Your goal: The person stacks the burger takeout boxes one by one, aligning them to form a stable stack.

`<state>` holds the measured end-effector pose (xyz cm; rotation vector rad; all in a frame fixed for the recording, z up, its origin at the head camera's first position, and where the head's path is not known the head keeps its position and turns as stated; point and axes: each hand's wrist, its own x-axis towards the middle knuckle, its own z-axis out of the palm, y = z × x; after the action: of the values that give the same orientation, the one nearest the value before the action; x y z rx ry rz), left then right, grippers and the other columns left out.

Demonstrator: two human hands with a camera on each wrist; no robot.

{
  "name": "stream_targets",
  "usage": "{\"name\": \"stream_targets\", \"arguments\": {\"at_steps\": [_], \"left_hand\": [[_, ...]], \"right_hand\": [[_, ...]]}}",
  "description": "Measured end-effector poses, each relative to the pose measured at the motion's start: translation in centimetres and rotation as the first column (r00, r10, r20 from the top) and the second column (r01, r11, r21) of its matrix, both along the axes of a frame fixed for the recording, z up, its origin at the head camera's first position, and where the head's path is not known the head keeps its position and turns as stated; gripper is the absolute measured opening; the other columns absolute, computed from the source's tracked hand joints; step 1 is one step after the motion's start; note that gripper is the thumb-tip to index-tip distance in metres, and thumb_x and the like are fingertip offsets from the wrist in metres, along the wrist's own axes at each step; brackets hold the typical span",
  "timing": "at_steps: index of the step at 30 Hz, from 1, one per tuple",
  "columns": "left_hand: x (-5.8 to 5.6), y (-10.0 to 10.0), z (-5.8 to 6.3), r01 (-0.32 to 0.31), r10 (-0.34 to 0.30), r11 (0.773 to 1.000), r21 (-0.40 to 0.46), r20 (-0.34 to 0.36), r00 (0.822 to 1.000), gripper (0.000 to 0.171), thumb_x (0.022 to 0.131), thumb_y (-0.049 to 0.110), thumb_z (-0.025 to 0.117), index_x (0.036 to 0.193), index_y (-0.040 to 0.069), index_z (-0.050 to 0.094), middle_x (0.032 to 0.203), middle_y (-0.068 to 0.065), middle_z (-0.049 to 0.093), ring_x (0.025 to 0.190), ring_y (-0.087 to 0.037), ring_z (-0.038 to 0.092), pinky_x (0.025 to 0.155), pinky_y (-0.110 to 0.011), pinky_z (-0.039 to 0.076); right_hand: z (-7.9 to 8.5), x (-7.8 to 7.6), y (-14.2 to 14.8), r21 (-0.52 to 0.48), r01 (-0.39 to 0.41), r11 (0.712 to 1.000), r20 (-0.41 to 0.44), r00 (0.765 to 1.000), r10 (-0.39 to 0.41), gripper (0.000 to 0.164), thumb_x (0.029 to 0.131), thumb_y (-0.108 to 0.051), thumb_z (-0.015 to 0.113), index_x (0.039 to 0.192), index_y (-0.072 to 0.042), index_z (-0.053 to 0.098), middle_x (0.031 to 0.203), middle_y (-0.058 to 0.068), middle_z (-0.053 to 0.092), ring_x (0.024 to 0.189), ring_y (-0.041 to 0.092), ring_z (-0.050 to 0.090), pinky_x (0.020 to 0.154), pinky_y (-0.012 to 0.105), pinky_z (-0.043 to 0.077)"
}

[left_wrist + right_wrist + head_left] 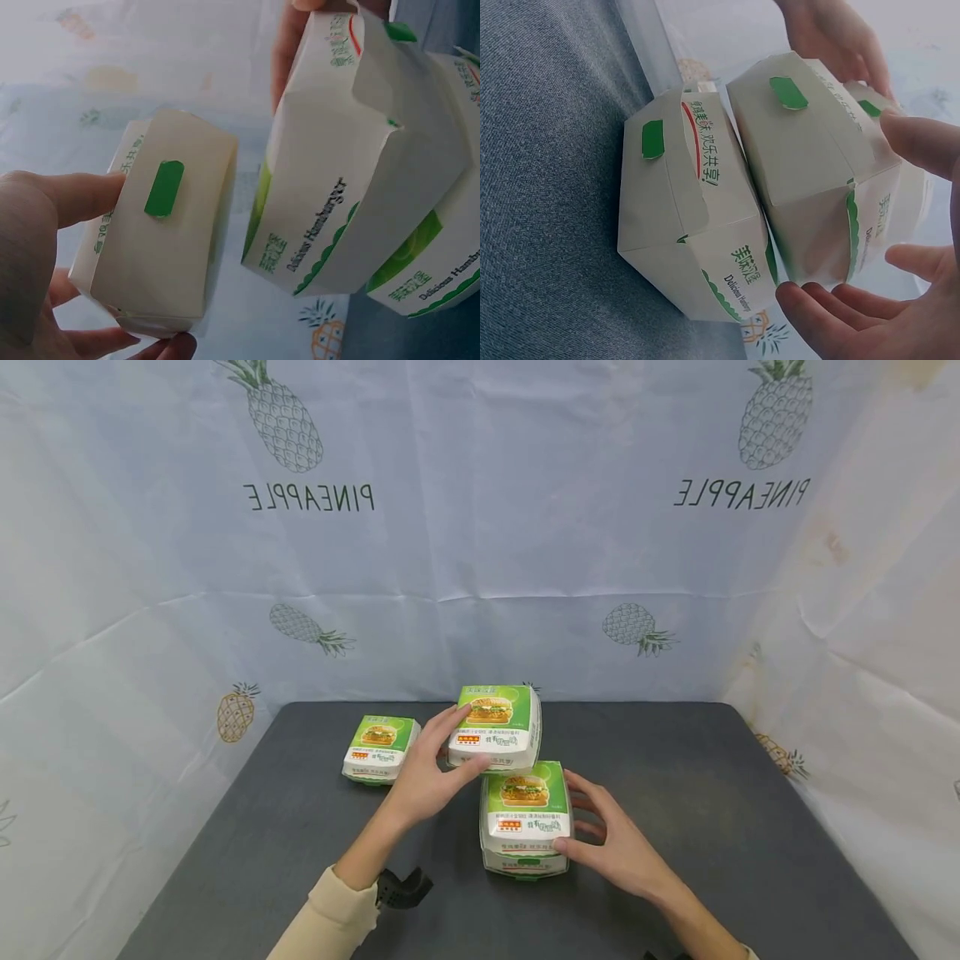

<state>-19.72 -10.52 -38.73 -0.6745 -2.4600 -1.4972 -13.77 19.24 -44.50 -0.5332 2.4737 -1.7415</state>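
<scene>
My left hand (431, 772) holds a green and white hamburger box (498, 727) raised above the table, thumb on its front and fingers along its left side. Close in front stand two more hamburger boxes, one on top of the other. At the upper box (802, 150) of this stack, my right hand (611, 839) curves round the right side, thumb at the front corner. The lower box (671, 202) rests on the table. From the right wrist, the raised box is mostly hidden behind the stack.
Another hamburger box (381, 747) sits on the dark table (247, 860) to the left of the raised box. A pale cloth (480, 527) printed with pineapples hangs behind the table and along its sides.
</scene>
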Motion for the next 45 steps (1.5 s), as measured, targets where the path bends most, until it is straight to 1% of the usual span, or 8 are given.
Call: {"name": "stream_targets", "arguments": {"at_steps": [5, 9, 12, 20, 26, 33, 41, 45], "left_hand": [[0.6, 0.3, -0.3, 0.025, -0.025, 1.000, -0.004, 0.033, 0.999, 0.072, 0.092, 0.033, 0.077, 0.156, 0.026, 0.044, 0.163, -0.008, 0.031, 0.142, -0.030, 0.040, 0.099, -0.053, 0.046], [0.9, 0.3, -0.5, 0.028, -0.027, 1.000, -0.008, 0.052, 0.998, 0.072, 0.093, 0.034, 0.076, 0.156, 0.027, 0.043, 0.163, -0.008, 0.030, 0.144, -0.032, 0.038, 0.102, -0.057, 0.044], [1.1, 0.3, -0.6, 0.026, -0.026, 1.000, -0.007, 0.053, 0.998, 0.072, 0.093, 0.034, 0.076, 0.156, 0.027, 0.043, 0.164, -0.008, 0.029, 0.145, -0.033, 0.037, 0.102, -0.058, 0.044], [1.4, 0.3, -0.5, 0.052, -0.052, 0.999, 0.001, 0.048, 0.998, 0.073, 0.093, 0.031, 0.076, 0.157, 0.028, 0.041, 0.164, -0.008, 0.029, 0.144, -0.031, 0.038, 0.102, -0.056, 0.044], [1.7, 0.5, -0.4, 0.061, -0.061, 0.998, -0.002, 0.045, 0.997, 0.073, 0.094, 0.032, 0.075, 0.158, 0.028, 0.041, 0.164, -0.007, 0.028, 0.145, -0.031, 0.037, 0.102, -0.057, 0.043], [1.8, 0.7, -0.4, 0.070, -0.070, 0.997, -0.007, 0.036, 0.997, 0.072, 0.094, 0.031, 0.075, 0.157, 0.026, 0.042, 0.163, -0.008, 0.030, 0.140, -0.029, 0.043, 0.099, -0.052, 0.046], [2.6, 1.5, -0.1, 0.081, -0.082, 0.997, 0.016, 0.032, 0.996, 0.072, 0.094, 0.030, 0.076, 0.157, 0.021, 0.043, 0.161, -0.007, 0.032, 0.135, -0.024, 0.046, 0.098, -0.047, 0.048], [2.8, 1.6, -0.1, 0.072, -0.072, 0.997, 0.032, 0.011, 0.997, 0.070, 0.093, 0.028, 0.077, 0.155, 0.020, 0.045, 0.160, -0.005, 0.035, 0.137, -0.023, 0.045, 0.099, -0.046, 0.049]], "right_hand": [[0.1, -0.1, 0.0, 0.016, 0.011, 1.000, 0.001, 1.000, -0.011, 0.081, 0.093, -0.025, 0.077, 0.160, -0.021, 0.031, 0.155, 0.011, 0.035, 0.136, 0.039, 0.043, 0.101, 0.050, 0.048], [0.2, -0.1, 0.1, 0.023, 0.017, 1.000, -0.012, 1.000, -0.017, 0.081, 0.094, -0.024, 0.077, 0.160, -0.016, 0.031, 0.155, 0.012, 0.035, 0.137, 0.039, 0.043, 0.102, 0.046, 0.048], [0.4, 0.0, 0.2, 0.034, 0.025, 0.999, -0.032, 0.999, -0.024, 0.080, 0.094, -0.025, 0.076, 0.160, -0.016, 0.031, 0.156, 0.012, 0.035, 0.137, 0.040, 0.044, 0.103, 0.045, 0.049], [2.1, -0.2, 0.0, 0.116, 0.093, 0.989, -0.162, 0.984, -0.074, 0.076, 0.095, -0.028, 0.076, 0.158, -0.022, 0.035, 0.155, 0.009, 0.038, 0.140, 0.035, 0.042, 0.105, 0.053, 0.045], [4.0, -0.6, -0.7, 0.127, 0.114, 0.985, -0.240, 0.967, -0.081, 0.078, 0.093, -0.027, 0.078, 0.158, -0.023, 0.036, 0.155, 0.007, 0.037, 0.143, 0.036, 0.039, 0.109, 0.055, 0.040], [5.4, -1.5, -2.0, 0.112, 0.095, 0.989, -0.255, 0.965, -0.064, 0.080, 0.093, -0.029, 0.078, 0.159, -0.019, 0.035, 0.159, 0.007, 0.032, 0.146, 0.034, 0.034, 0.112, 0.057, 0.037], [6.0, -2.0, -2.7, 0.054, 0.063, 0.997, -0.237, 0.970, -0.048, 0.078, 0.095, -0.023, 0.075, 0.160, -0.014, 0.031, 0.160, 0.011, 0.031, 0.144, 0.034, 0.035, 0.109, 0.056, 0.041], [6.0, -1.9, -2.5, 0.026, 0.065, 0.998, -0.232, 0.971, -0.057, 0.077, 0.096, -0.021, 0.074, 0.160, -0.016, 0.032, 0.158, 0.011, 0.033, 0.143, 0.034, 0.037, 0.107, 0.056, 0.043]]}}
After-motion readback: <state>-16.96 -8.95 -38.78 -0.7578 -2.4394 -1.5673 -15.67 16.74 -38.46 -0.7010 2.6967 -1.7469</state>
